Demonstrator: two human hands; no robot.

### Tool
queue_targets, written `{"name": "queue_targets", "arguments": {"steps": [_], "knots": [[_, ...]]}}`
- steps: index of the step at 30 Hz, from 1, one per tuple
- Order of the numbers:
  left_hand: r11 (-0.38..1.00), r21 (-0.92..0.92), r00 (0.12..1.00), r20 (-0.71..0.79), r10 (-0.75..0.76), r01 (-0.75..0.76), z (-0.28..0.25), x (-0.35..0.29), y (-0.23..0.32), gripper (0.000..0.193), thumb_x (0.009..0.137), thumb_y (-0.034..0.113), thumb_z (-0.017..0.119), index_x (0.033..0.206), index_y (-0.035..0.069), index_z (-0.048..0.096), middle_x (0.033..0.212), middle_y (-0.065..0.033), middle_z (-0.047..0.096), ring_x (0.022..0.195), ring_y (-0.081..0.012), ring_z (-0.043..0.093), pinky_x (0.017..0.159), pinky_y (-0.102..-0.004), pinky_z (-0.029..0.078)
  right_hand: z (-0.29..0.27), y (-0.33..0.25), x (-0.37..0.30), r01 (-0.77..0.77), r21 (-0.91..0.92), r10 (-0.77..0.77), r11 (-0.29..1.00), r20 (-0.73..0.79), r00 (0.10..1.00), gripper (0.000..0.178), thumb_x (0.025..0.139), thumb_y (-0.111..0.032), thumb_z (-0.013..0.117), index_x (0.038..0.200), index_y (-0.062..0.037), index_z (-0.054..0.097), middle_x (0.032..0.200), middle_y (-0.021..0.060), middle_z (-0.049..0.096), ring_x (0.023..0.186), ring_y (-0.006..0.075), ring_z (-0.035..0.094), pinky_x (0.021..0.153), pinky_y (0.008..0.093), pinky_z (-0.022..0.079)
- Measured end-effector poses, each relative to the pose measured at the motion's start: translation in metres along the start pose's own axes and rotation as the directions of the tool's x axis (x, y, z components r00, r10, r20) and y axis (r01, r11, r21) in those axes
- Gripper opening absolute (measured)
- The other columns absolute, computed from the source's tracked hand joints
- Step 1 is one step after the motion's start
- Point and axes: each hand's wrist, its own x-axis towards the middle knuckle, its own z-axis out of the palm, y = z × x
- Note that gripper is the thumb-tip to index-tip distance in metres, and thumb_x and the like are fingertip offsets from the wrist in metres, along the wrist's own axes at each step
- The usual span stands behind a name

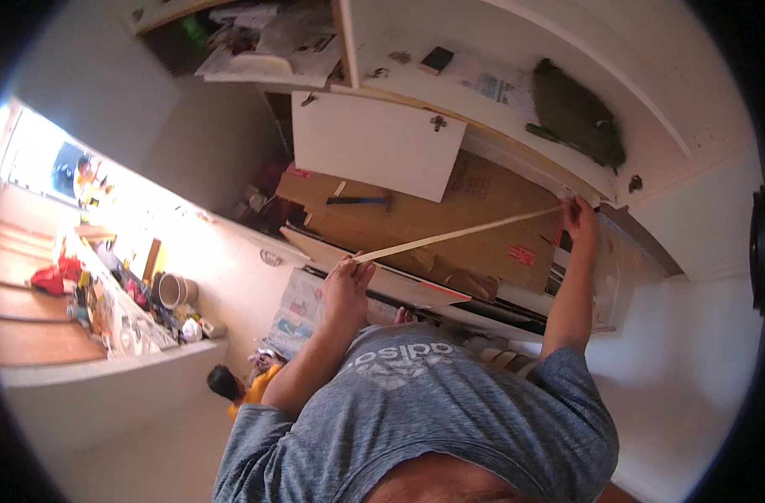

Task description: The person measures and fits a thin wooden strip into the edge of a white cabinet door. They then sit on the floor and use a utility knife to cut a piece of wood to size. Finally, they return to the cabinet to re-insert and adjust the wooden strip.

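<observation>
A long, thin pale strip that looks like wood runs slantwise between my two hands above a brown cardboard sheet. My left hand pinches its near left end between thumb and fingers. My right hand is closed at the far right end, close to the front edge of a white shelf. On the cardboard, beyond the strip, lies a hammer with a dark blue handle. A white panel with hinges rests on the far part of the cardboard.
Dark green cloth and a small black box lie on the shelf. Papers fill a cubby at the upper left. Below left is a person in yellow. Farther left, a ledge holds clutter and a bucket.
</observation>
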Motion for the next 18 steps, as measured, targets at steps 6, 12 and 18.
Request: {"name": "queue_targets", "arguments": {"steps": [6, 12, 18], "knots": [[1.000, -0.003, 0.964, -0.266, 0.023, -0.025, -0.051, -0.017, 0.012, 0.009, 0.088, 0.000, 0.052, 0.095, -0.003, 0.056, 0.104, -0.0192, 0.065, 0.082, -0.0290, 0.068, 0.070, -0.0377, 0.060, -0.002, 0.021, -0.094, -0.112, -0.145, 0.117, 0.983, 0.026, 0.993, 0.025, 0.089, -0.014, 0.067, 0.108, -0.0002, 0.059, 0.096, 0.0090, 0.063, 0.089, 0.0193, 0.064, 0.069, 0.0280, 0.057], [0.983, -0.009, 0.809, -0.570, 0.145, -0.183, -0.147, -0.055, 0.055, 0.022, 0.092, 0.008, 0.051, 0.110, -0.004, 0.056, 0.108, -0.0170, 0.066, 0.088, -0.0273, 0.067, 0.081, -0.0412, 0.060, 0.072, 0.091, -0.190, -0.175, -0.351, 0.186, 0.920, -0.002, 0.983, 0.032, 0.091, -0.016, 0.065, 0.119, -0.0021, 0.056, 0.092, 0.0093, 0.066, 0.092, 0.0210, 0.065, 0.083, 0.0335, 0.053], [0.800, -0.308, 0.668, -0.729, 0.149, -0.514, -0.234, -0.086, 0.115, 0.026, 0.102, 0.031, 0.045, 0.104, 0.010, 0.059, 0.091, -0.0043, 0.065, 0.085, -0.0220, 0.065, 0.090, -0.0513, 0.052, 0.177, 0.174, -0.268, -0.232, -0.410, 0.390, 0.882, 0.358, 0.849, 0.022, 0.093, -0.017, 0.063, 0.111, -0.0053, 0.060, 0.103, 0.0112, 0.069, 0.096, 0.0193, 0.066, 0.077, 0.0291, 0.055]]}}
